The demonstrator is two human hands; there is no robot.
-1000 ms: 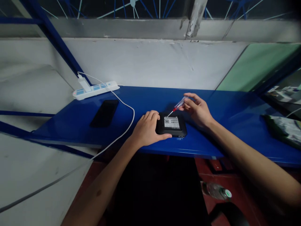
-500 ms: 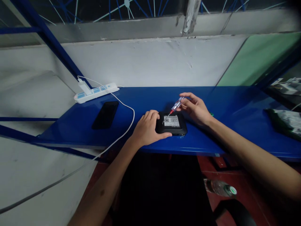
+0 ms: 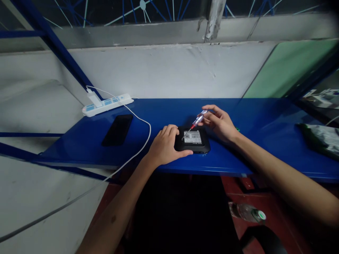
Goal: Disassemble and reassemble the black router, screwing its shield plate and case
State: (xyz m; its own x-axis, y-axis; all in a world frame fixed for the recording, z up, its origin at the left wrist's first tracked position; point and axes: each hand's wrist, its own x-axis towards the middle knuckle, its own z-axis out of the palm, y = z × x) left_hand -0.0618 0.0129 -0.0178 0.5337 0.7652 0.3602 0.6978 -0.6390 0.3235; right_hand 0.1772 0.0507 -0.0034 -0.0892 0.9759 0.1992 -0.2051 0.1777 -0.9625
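A flat black device (image 3: 205,140) with a white printed label (image 3: 192,137) lies on the blue table (image 3: 233,160). Gripping its left end is my left hand (image 3: 164,144), thumb along the near edge and fingers over the far edge. My right hand (image 3: 219,121) is closed on the clear handle of a screwdriver (image 3: 198,120) with a red collar. The shaft slants down to the left, and its tip meets the device's top face just left of the label. Whether it sits on a screw is too small to tell.
At the left lie a black phone (image 3: 118,130) and a white power strip (image 3: 108,104) with a plugged-in charger; its white cable (image 3: 137,152) crosses the table. A plastic packet (image 3: 321,139) is at the right. A bottle (image 3: 247,212) lies below the table.
The camera view has shifted slightly. Both hands, the device and the screwdriver keep nearly the same places relative to each other.
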